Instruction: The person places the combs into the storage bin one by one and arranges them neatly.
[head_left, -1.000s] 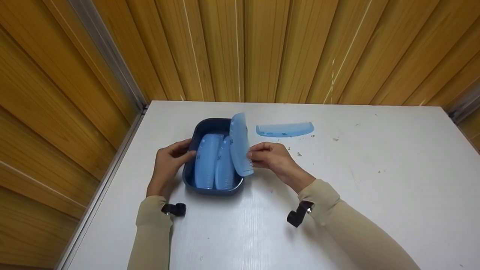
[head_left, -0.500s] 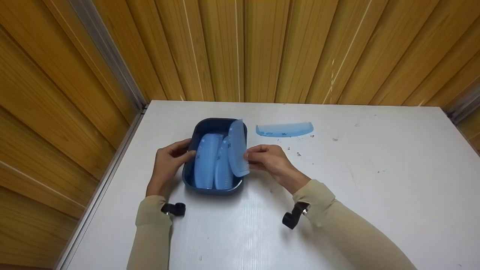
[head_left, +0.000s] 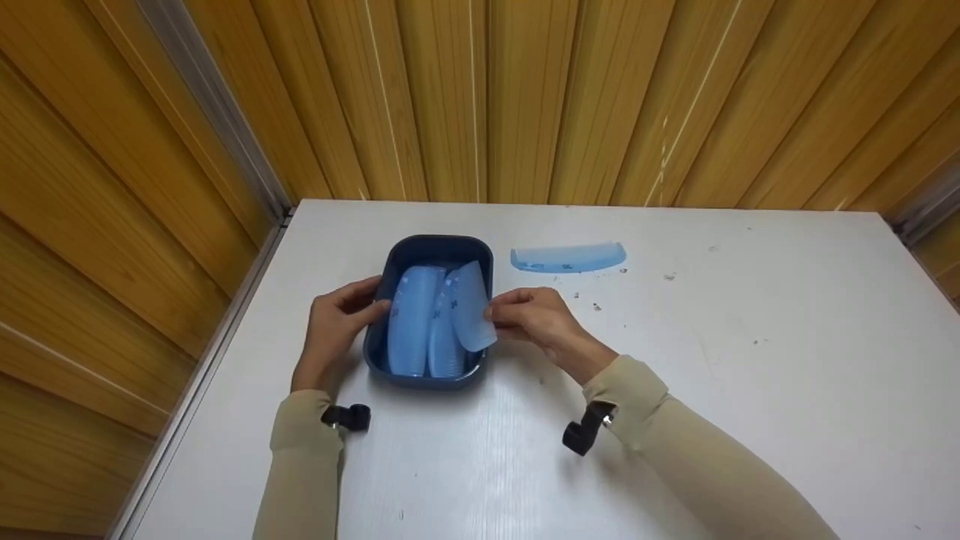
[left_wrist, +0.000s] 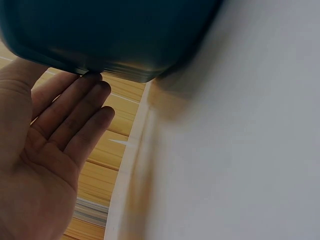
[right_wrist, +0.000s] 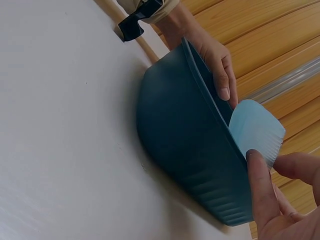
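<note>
A dark blue plastic bin [head_left: 427, 382] stands on the white table, with two light blue combs side by side in it, a left comb [head_left: 412, 322] and a middle comb [head_left: 445, 341]. My left hand [head_left: 337, 326] holds the bin's left rim, thumb over the inner side and fingers outside, as the left wrist view shows the fingers [left_wrist: 82, 117] along the wall. At the right rim my right hand [head_left: 544, 319] pinches a third comb [head_left: 471, 307] between thumb and fingers. This comb leans tilted, its lower end over the rim. Its teeth show in the right wrist view.
Another blue comb [head_left: 568, 258] lies flat on the table [head_left: 712, 420] behind and right of the bin. Small dark specks dot the tabletop near it. Wood-patterned walls [head_left: 525, 97] rise at the back and left. A black wrist camera is strapped to each sleeve.
The right hand has lowered the pinched comb into the bin's right side, its upper end dropping below the back rim. The right hand moved slightly left. The left hand stays on the rim.
</note>
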